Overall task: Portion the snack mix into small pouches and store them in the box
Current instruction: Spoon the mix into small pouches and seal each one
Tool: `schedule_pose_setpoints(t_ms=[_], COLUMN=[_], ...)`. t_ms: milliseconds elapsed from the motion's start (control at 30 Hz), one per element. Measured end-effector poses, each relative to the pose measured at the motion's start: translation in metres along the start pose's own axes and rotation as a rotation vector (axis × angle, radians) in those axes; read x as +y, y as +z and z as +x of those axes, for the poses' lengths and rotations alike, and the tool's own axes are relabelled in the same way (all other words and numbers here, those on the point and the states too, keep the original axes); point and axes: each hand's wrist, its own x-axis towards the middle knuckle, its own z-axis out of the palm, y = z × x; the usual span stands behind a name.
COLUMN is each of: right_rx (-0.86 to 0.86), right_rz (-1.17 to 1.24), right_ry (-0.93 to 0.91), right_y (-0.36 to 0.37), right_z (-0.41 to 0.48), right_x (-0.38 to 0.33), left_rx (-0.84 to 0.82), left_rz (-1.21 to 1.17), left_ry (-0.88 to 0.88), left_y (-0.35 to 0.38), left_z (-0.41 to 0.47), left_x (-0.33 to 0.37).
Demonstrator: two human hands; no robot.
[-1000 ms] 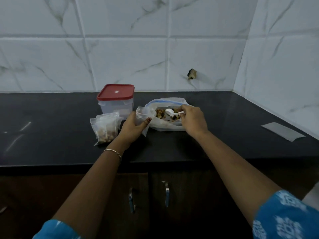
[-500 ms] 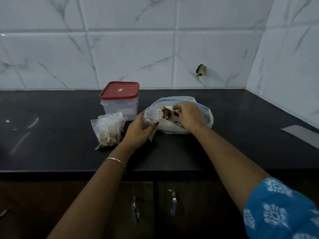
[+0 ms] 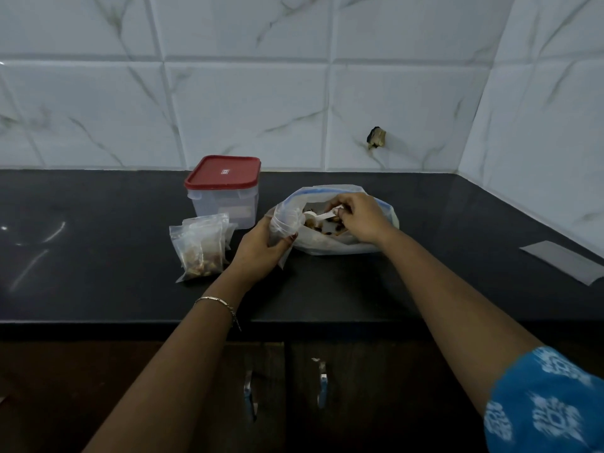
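Observation:
A large clear bag of snack mix point(image 3: 333, 245) with a blue zip strip lies open on the black counter point(image 3: 327, 289). My right hand point(image 3: 361, 217) reaches into its mouth and pinches a white plastic spoon point(image 3: 318, 217), whose bowl points left at a small clear pouch point(image 3: 284, 223). My left hand point(image 3: 261, 248) grips that pouch and keeps its mouth open beside the big bag. Filled small pouches point(image 3: 201, 248) lie to the left. Behind them stands a clear box with a red lid point(image 3: 224, 189), closed.
A grey strip point(image 3: 565, 261) lies on the counter at far right. Tiled walls close the back and right side. Cabinet doors with metal handles point(image 3: 322, 384) sit below the counter's front edge.
The spoon has come up out of the snack mix and its bowl now sits at the small pouch's mouth. My left hand has kept its grip on the pouch. The camera has shifted slightly.

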Motion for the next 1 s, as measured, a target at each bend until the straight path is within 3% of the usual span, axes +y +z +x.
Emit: schedule_pose_setpoints(t_ms=[133,300,567,800,1000], right_rx=[0.085,0.067,-0.047,-0.099,-0.084], right_rz=[-0.158,-0.337,0.279,0.445,0.441], right_ry=[-0.023,-0.034,0.169,0.364,0.511], right_y=[0.008,0.024,0.015,0.001,0.006], right_z=[0.002,0.004,-0.003,-0.016,-0.019], right_x=[0.000,0.006,0.003,-0.013,-0.023], left_rx=[-0.006,-0.004,-0.032,-0.042,-0.106], left_rz=[-0.008,-0.020,-0.006,0.030,-0.044], left_ry=[-0.007,-0.027,-0.054,-0.035,-0.009], left_y=[-0.001,-0.001,0.001,0.002,0.003], left_z=[-0.001,0.000,0.003,0.005,0.003], left_x=[0.001,0.001,0.000,-0.003,-0.004])
